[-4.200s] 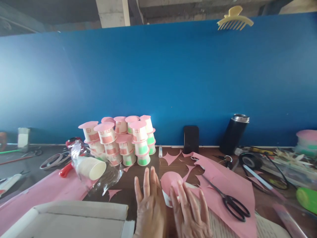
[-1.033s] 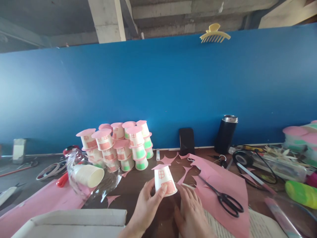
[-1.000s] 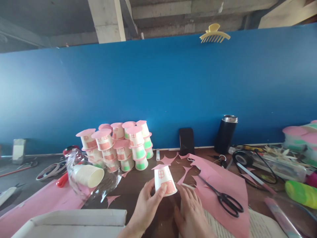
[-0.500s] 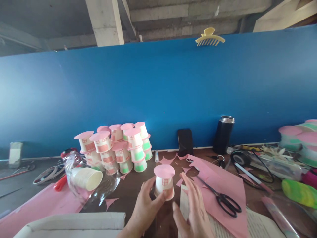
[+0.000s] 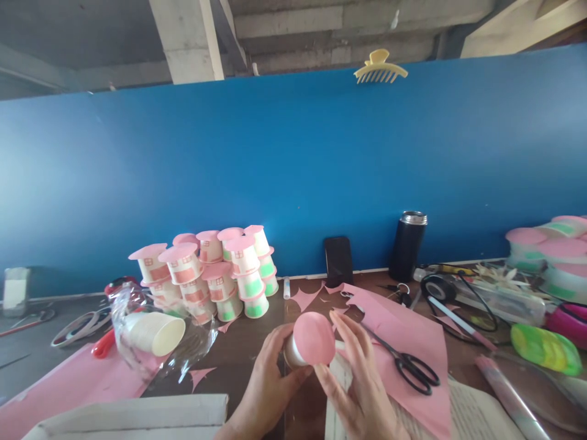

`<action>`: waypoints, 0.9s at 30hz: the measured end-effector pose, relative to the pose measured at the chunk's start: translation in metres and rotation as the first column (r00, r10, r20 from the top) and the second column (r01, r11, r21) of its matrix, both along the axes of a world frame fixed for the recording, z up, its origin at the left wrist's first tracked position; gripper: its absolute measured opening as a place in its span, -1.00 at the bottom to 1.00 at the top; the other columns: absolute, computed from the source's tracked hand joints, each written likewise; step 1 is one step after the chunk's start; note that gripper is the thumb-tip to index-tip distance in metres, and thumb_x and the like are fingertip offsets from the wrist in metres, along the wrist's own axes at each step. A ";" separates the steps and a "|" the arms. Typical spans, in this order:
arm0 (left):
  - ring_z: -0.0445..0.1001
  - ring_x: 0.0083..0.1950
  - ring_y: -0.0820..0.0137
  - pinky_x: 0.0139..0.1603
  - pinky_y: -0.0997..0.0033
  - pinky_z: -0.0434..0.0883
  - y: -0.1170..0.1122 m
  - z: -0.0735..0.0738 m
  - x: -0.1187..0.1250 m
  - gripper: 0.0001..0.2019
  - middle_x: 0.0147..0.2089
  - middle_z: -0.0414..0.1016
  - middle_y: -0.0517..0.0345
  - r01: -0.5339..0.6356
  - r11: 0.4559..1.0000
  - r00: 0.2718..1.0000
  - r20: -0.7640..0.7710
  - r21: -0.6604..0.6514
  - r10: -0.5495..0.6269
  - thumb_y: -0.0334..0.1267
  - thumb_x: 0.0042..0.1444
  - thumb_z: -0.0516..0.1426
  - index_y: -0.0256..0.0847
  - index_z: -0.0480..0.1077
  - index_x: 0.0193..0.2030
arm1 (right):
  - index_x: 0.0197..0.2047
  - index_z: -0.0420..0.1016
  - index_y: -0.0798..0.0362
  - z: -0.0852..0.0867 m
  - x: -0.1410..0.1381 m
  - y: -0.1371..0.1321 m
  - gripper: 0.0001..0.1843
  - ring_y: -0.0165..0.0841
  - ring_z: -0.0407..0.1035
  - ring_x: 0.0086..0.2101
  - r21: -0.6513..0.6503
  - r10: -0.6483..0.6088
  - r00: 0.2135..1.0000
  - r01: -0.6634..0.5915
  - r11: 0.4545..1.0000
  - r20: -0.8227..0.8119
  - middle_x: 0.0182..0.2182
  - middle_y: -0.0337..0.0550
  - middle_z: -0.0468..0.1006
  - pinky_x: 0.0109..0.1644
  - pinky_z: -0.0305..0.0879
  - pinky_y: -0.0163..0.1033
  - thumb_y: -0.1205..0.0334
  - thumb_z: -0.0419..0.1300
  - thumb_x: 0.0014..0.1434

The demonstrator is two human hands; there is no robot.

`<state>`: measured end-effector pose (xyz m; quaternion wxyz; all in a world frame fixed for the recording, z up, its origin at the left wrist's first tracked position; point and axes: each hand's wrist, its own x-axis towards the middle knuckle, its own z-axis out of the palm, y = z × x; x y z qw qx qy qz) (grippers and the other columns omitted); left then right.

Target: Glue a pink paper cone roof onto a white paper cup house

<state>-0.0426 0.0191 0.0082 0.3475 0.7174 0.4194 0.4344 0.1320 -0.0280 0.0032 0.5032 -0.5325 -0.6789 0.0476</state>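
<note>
My left hand (image 5: 270,382) is closed around a white paper cup (image 5: 291,353), which is tilted so its base faces me and to the right. A pink paper disc (image 5: 314,338) covers that base and hides most of the cup. Against the disc's right and lower edge are the thumb and fingertips of my right hand (image 5: 355,373), curved about it. Black-handled scissors (image 5: 417,373) lie on a cut pink sheet (image 5: 406,336) to the right. Stacked paper cups with pink tops (image 5: 217,272) and drawn windows stand at the back left.
Clear plastic wrap (image 5: 195,342) holds a sleeve of white cups (image 5: 153,333) at left. A white box (image 5: 132,415) lies in front. Against the blue partition (image 5: 293,153) stand a phone (image 5: 338,260) and a black flask (image 5: 408,247). More cups (image 5: 564,250) sit far right. Pink scraps (image 5: 306,298) are scattered.
The cup was upright and has been tipped so its pink top faces me. My right hand, apart from it before, has come in to the disc's edge. The view has shifted slightly right.
</note>
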 end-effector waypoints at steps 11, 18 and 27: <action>0.36 0.17 0.21 0.21 0.17 0.30 -0.003 0.002 0.001 -0.46 0.15 0.41 0.08 0.042 0.998 0.999 -0.036 0.050 -0.040 -0.46 -0.02 0.27 -0.03 0.32 0.12 | 0.38 -0.01 -0.11 -0.002 0.000 0.002 -0.33 -0.04 0.07 0.24 0.028 -0.019 0.998 0.017 0.999 0.063 0.26 0.03 0.08 0.21 0.25 0.19 -0.03 0.09 0.28; 0.33 0.19 0.21 0.23 0.14 0.27 -0.002 -0.005 -0.001 -0.42 0.16 0.39 0.10 0.035 0.995 0.996 -0.082 0.098 -0.027 -0.48 -0.03 0.27 0.00 0.31 0.14 | 0.36 0.07 -0.18 0.005 0.000 -0.002 -0.39 -0.06 0.10 0.22 0.120 -0.024 0.986 0.004 0.993 0.167 0.28 -0.03 0.06 0.19 0.28 0.10 0.07 0.10 0.29; 0.33 0.18 0.23 0.22 0.17 0.27 -0.001 -0.009 -0.002 -0.40 0.15 0.40 0.14 0.031 0.991 0.998 -0.064 0.133 -0.023 -0.47 -0.03 0.28 0.04 0.30 0.15 | 0.38 0.05 -0.02 0.006 0.000 -0.001 -0.37 -0.08 0.07 0.21 0.174 -0.047 0.962 -0.001 0.985 0.270 0.29 0.01 0.05 0.19 0.24 0.09 0.05 0.08 0.30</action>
